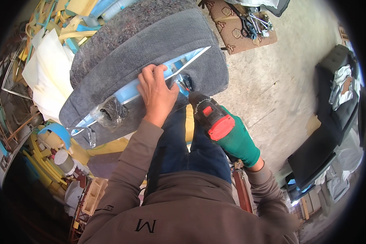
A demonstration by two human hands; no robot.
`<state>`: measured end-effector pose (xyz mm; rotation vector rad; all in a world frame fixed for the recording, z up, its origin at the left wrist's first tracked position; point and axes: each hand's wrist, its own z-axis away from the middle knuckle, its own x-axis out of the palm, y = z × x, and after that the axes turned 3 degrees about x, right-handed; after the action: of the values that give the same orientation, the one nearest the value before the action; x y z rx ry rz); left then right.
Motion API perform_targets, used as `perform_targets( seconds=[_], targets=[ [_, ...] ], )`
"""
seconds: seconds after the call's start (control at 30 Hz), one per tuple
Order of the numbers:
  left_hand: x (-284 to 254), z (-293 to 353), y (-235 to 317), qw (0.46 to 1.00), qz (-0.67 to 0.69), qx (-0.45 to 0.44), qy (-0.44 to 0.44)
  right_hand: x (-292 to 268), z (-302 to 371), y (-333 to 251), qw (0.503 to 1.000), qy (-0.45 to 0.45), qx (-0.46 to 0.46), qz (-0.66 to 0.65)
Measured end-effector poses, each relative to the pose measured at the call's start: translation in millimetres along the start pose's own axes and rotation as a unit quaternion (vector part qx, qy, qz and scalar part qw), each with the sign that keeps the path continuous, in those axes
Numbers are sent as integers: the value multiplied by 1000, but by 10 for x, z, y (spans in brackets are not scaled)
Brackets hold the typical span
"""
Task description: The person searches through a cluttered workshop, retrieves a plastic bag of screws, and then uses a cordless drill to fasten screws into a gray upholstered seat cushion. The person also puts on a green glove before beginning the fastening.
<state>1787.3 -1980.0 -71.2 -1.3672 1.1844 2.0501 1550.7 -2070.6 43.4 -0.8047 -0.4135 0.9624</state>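
Observation:
A grey upholstered cushion (pixel 122 61) lies across in front of me, with a long opening along its near side. Blue foam (pixel 130 91) and pale edging show inside this opening. My bare left hand (pixel 156 93) is at its middle, fingers curled over the fabric edge and thumb toward the drill. My right hand (pixel 242 140), in a green glove, is wrapped round the handle of a red and black cordless drill (pixel 213 118). The drill's front end points into the opening near my left thumb; its tip is hard to make out. A clear plastic bag (pixel 110 112) with dark contents rests at the opening's left part.
A metal bracket (pixel 89 136) sits at the cushion's left end. Foam scraps (pixel 75 30) and white sheets (pixel 51 77) are piled at the left. Scissors (pixel 248 28) and metal parts lie on a patterned seat (pixel 223 20) at the far right. Black upholstered furniture (pixel 317 146) stands right.

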Motion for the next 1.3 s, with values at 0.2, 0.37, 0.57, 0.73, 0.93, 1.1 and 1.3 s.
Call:
perform_targets(
  seconds=[0.2,0.37,0.57,0.73,0.93,1.1,1.3],
  targets=[
    [-2,-10,-34,1000,3,4,-5,47,-24,8,1000,6,-1,21],
    [-7,-9,-43,1000,1,13,-2,90,-36,-47,1000,15,7,25],
    [-38,-22,-69,1000,3,29,3,193,-34,-219,994,25,0,107],
    [-42,-27,-106,999,26,27,3,206,-146,-388,939,-15,-70,337],
    [-32,-22,-149,999,45,29,0,-21,-308,-526,838,-115,-105,524],
    [-50,-38,-164,998,53,27,-3,66,-358,-519,929,-42,-76,360],
    [-75,-55,-169,998,56,27,-16,315,-280,-532,958,-48,19,283]
  ],
)
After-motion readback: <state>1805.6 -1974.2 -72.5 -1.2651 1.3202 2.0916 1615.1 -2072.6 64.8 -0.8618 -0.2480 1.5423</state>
